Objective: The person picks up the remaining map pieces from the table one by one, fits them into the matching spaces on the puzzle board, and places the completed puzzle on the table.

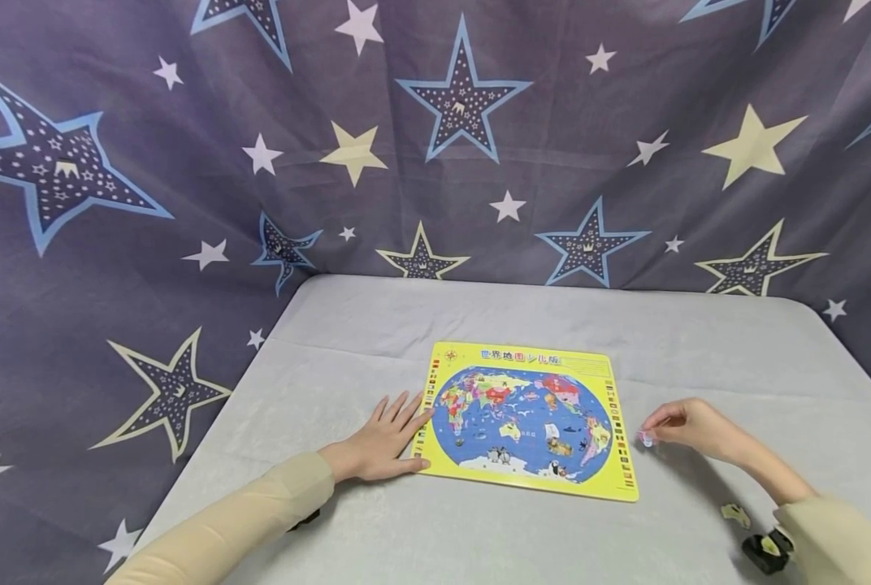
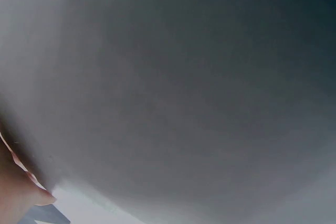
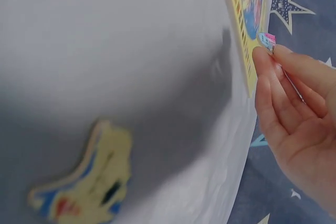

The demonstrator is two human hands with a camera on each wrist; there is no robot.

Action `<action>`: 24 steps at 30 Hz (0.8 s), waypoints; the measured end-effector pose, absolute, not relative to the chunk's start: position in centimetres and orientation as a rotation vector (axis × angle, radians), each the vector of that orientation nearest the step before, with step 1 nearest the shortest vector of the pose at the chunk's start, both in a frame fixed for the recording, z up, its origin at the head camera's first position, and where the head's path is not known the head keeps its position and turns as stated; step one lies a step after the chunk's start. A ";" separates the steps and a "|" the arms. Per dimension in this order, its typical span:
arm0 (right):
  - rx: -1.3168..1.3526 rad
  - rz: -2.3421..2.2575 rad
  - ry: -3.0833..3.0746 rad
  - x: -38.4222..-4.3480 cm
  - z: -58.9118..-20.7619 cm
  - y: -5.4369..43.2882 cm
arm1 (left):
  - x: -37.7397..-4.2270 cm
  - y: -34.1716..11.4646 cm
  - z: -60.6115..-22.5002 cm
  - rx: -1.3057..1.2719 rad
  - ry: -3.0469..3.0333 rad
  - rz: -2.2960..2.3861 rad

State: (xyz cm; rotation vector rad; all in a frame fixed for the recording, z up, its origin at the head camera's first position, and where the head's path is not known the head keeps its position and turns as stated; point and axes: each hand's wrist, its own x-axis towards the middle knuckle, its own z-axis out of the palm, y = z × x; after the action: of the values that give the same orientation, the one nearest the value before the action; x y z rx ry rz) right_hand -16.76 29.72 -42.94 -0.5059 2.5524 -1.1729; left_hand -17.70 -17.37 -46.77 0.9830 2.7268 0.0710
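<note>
A world map jigsaw board [image 1: 526, 418] with a yellow border lies on the grey-covered table. My left hand [image 1: 382, 439] rests at its left edge with fingers spread, the thumb and fingertips touching the border. To the right of the board, my right hand [image 1: 691, 426] pinches a small pink and light blue puzzle piece [image 1: 647, 439] between thumb and fingers. The same piece [image 3: 266, 40] shows at the fingertips in the right wrist view. A loose yellowish puzzle piece [image 1: 735, 513] lies near my right forearm. In the left wrist view only part of the left hand [image 2: 21, 195] appears.
A black wrist device [image 1: 764, 554] sits by the right sleeve, with a small yellowish patch against it. A dark curtain [image 1: 479, 187] printed with stars hangs behind the table [image 1: 362, 325] and along its left side.
</note>
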 end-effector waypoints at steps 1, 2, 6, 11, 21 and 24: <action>-0.510 -1.182 2.546 -16.9 -42.9 29.5 | -17.7 -17.4 -46.8 0.980 2.725 0.067; -0.517 -1.193 2.538 -17.0 -42.9 29.3 | -17.7 -17.4 -46.8 0.979 2.725 0.064; -0.529 -1.219 2.513 -17.3 -42.8 28.5 | -17.7 -17.4 -46.8 0.972 2.719 0.055; -0.533 -1.219 2.513 -17.7 -42.6 27.5 | -17.6 -17.4 -46.8 0.989 2.723 0.065; -0.578 -1.210 2.530 -18.6 -42.9 25.3 | -17.8 -17.5 -47.0 0.994 2.732 0.081; -0.573 -1.231 2.500 -18.8 -42.9 24.4 | -17.8 -17.5 -47.0 0.991 2.735 0.075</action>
State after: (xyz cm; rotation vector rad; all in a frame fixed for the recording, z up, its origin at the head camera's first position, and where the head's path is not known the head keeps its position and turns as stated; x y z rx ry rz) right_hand -18.81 24.37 -42.93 -0.5732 2.5000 -1.2315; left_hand -17.77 -17.45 -47.05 0.9906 2.7352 0.0749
